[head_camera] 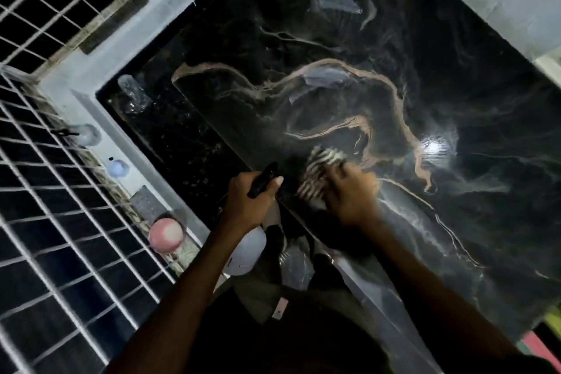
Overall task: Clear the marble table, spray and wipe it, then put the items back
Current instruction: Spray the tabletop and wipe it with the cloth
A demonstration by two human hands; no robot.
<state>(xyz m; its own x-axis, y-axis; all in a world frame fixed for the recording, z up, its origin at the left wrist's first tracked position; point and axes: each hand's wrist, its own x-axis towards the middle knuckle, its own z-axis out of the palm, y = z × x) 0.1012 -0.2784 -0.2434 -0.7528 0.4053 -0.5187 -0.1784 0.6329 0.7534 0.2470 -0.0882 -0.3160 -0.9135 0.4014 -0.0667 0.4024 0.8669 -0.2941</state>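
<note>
The black marble table (379, 76) with tan and white veins fills the middle and right of the head view. My right hand (352, 194) presses a striped black-and-white cloth (318, 173) flat on the marble near its left edge; both are blurred. My left hand (247, 203) is closed around the black trigger head of a spray bottle (247, 252), whose white body hangs below my wrist, just off the table's left edge.
A speckled black counter (182, 136) lies left of the table, with a clear plastic bottle (133, 94) on it. A white ledge (100, 143) along the grilled window holds a clear jar, a pale blue object and a pink ball (166, 234). A lamp glare (434, 147) shines on the marble.
</note>
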